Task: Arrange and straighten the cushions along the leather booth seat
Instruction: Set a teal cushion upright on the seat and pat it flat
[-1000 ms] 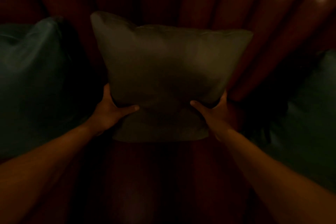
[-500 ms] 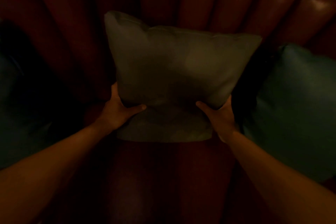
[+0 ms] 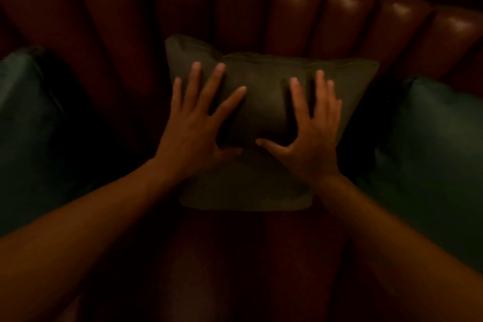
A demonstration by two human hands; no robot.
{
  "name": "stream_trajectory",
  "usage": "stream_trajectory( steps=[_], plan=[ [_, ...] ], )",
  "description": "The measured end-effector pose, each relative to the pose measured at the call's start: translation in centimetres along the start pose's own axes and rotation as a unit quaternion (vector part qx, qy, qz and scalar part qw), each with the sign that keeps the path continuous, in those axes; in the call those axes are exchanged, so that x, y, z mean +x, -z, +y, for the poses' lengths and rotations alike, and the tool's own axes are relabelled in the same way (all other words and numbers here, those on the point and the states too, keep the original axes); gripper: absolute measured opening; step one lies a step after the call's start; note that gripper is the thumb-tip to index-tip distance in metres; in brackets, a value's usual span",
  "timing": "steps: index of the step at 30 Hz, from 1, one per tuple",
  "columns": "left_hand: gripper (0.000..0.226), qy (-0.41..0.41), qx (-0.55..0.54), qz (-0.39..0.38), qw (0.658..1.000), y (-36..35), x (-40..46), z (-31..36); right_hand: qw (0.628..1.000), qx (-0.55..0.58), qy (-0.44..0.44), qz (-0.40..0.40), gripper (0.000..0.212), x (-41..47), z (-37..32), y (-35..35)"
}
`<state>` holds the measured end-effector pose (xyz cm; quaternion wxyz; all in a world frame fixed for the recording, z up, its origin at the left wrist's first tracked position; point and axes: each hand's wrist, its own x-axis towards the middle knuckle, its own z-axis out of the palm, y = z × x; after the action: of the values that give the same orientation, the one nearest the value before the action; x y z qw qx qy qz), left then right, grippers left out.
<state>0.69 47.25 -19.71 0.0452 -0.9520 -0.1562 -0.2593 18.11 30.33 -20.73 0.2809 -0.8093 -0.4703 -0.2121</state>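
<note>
An olive-grey cushion (image 3: 264, 102) leans against the channelled back of the dark red leather booth (image 3: 243, 13), its lower edge on the seat. My left hand (image 3: 198, 123) lies flat on the cushion's left half with fingers spread. My right hand (image 3: 311, 128) lies flat on its right half, fingers spread, thumb pointing inward. Both palms press into the front face, which is dented between them. A teal cushion (image 3: 28, 123) sits to the left and another teal cushion (image 3: 431, 149) to the right, each apart from the middle one.
The booth seat (image 3: 248, 256) stretches toward me below the cushion, between my forearms. The lighting is very dim, and dark gaps separate the middle cushion from its neighbours.
My hands let go of the cushion's lower corners and moved up onto its front face, now flat and spread. The cushion sits lower against the backrest and looks squashed.
</note>
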Motion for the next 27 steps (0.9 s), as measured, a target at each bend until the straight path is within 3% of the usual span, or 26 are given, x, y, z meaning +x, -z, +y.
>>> stream_trajectory(
  steps=[3,8,14,19,23,27],
  plan=[
    [0.116,-0.02,0.075,-0.05,0.996,-0.4,1.9,0.7,0.992,-0.087,0.045,-0.083,0.126,1.8,-0.9,-0.4],
    [0.134,0.012,0.122,-0.077,0.989,-1.4,2.4,0.5,0.979,-0.126,0.025,-0.157,0.133,2.7,-0.4,-0.6],
    [0.138,0.04,0.135,-0.091,0.986,-1.5,3.0,0.8,0.973,-0.12,0.009,-0.196,0.133,3.4,-0.7,-0.5],
    [0.134,0.032,0.14,-0.089,0.986,-0.8,2.2,0.8,0.975,-0.135,0.003,-0.177,0.134,2.7,-0.6,0.1],
    [0.13,0.054,0.091,-0.126,0.986,-0.1,1.9,0.4,0.973,-0.117,-0.027,-0.197,0.134,3.0,-0.6,0.2],
    [0.115,0.096,-0.07,-0.11,0.987,0.2,1.8,0.3,0.972,-0.119,-0.024,-0.2,0.134,3.1,-0.6,0.1]
  ],
)
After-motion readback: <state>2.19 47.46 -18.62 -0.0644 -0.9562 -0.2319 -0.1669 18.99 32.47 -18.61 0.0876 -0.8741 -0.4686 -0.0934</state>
